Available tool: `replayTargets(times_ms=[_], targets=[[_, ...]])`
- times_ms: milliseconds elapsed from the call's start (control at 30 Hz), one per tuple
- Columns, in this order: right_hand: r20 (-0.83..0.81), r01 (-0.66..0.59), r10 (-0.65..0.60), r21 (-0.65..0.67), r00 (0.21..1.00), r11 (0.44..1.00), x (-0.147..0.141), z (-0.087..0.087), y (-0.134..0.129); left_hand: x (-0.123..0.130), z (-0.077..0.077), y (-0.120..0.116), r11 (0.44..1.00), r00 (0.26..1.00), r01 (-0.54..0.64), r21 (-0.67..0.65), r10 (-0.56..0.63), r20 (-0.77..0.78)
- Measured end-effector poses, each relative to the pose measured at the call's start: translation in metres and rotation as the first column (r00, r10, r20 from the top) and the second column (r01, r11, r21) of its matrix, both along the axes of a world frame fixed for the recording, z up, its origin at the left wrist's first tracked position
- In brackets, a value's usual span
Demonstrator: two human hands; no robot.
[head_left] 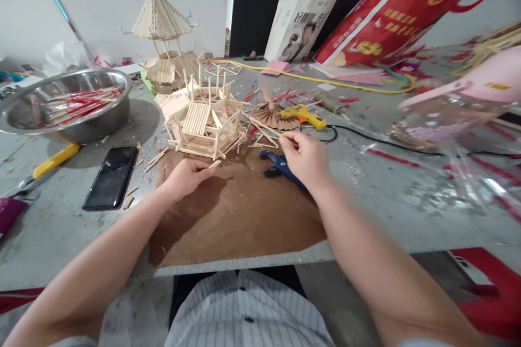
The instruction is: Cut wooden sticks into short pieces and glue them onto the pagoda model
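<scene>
My left hand (188,178) is closed on a short wooden stick (215,164), just in front of a half-built stick model (199,124) with a low railing and upright posts. To the right, my right hand (307,160) is pinched at the end of a thin wooden stick (266,127), which slants toward the model among other loose sticks. Blue-handled pliers or cutters (280,165) lie partly under my right hand. Both hands are over a brown sheet (240,217). Behind the right hand rests a yellow glue gun (305,115) with a black cord.
At the back left stands a roofed stick pavilion (163,27). A steel bowl (118,114) of sticks, a black phone (109,179) and a yellow-handled tool (55,161) lie left. Bags, including a red one (378,16), stand behind. A pink-lidded clear container (456,103) is at right.
</scene>
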State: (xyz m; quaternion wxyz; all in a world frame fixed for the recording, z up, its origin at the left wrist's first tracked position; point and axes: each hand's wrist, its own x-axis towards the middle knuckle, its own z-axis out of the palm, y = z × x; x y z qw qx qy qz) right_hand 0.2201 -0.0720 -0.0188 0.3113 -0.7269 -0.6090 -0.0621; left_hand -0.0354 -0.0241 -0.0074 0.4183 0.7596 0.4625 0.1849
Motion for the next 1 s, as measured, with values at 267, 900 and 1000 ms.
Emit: replayTargets(times_ms=[267,900,1000], targets=[[0.214,0.174,-0.156,-0.068,0.964,0.982,0.026,-0.005,0.043,0.008,-0.006,-0.006,0.983,0.999,0.054,-0.177,-0.052,0.014],[-0.138,0.121,-0.18,-0.359,0.974,0.926,0.023,0.015,0.064,0.007,-0.013,-0.006,0.991,0.986,0.062,0.119,-0.079,0.144],[-0.356,0.079,-0.151,-0.209,0.922,0.975,0.028,0.018,0.044,0.008,-0.016,-0.007,0.99,0.984,0.033,0.14,-0.057,0.169]])
